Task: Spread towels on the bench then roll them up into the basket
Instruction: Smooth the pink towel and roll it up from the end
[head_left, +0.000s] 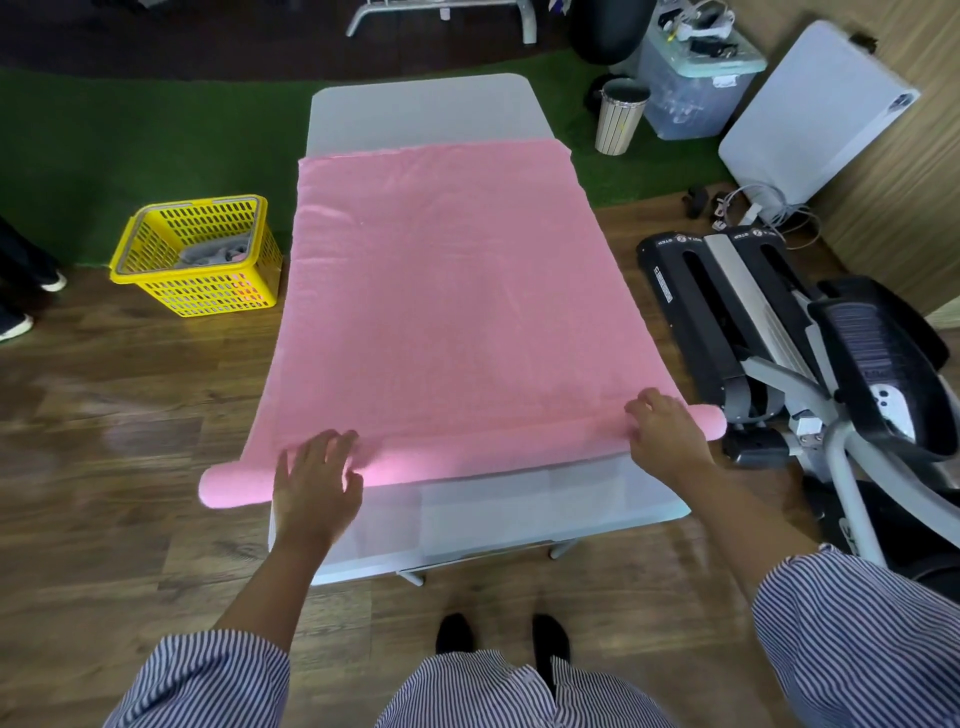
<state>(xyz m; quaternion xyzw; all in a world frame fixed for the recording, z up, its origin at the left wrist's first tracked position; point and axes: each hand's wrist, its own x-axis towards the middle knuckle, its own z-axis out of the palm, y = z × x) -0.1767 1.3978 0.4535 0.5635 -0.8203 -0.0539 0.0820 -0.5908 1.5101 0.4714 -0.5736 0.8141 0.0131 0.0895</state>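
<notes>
Left hand (317, 483) presses flat, fingers spread; right hand (667, 434) curls fingers round the rolled near edge of the towel (457, 291); bare bench (426, 109) beyond.

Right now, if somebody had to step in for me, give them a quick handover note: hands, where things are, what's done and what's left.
Left hand: fingers spread, pressing on the rolled near edge of the towel.
Right hand: fingers curled over the roll near its right end.
Towel: spread flat along the bench, only the near edge rolled.
Basket: on the floor left of the bench, with some grey cloth inside.
Done: towel spread, roll started.
Left: roll the rest to the far end, then put it in the basket.
</notes>
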